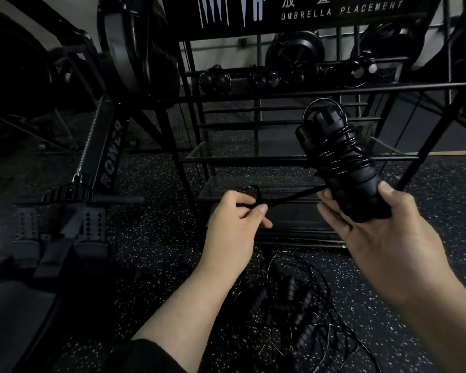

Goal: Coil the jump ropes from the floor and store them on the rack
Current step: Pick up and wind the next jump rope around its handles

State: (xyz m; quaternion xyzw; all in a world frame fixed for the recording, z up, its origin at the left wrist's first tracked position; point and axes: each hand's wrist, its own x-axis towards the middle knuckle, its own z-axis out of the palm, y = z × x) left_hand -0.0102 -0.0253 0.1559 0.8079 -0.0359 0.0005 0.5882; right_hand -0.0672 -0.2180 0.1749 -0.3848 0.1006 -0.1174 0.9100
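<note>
My right hand (382, 238) grips the lower end of a pair of black jump rope handles (342, 160), held tilted up and left, with thin black cord wound around them. A stretch of that cord (293, 196) runs taut to my left hand (234, 224), which pinches its looped end. Below my hands, more black jump ropes (288, 308) lie tangled on the speckled floor. The black metal rack (293, 90) stands just beyond my hands, and several coiled ropes (264, 79) sit on its upper shelf.
A rowing machine (105, 157) stands to the left of the rack, its footrests (59, 224) near my left arm. The rack carries an "UMBRELLA PLACEMENT" sign (339, 9). Lower mesh shelves (253, 184) of the rack lie behind my hands. Dark speckled floor (156, 238) spreads around.
</note>
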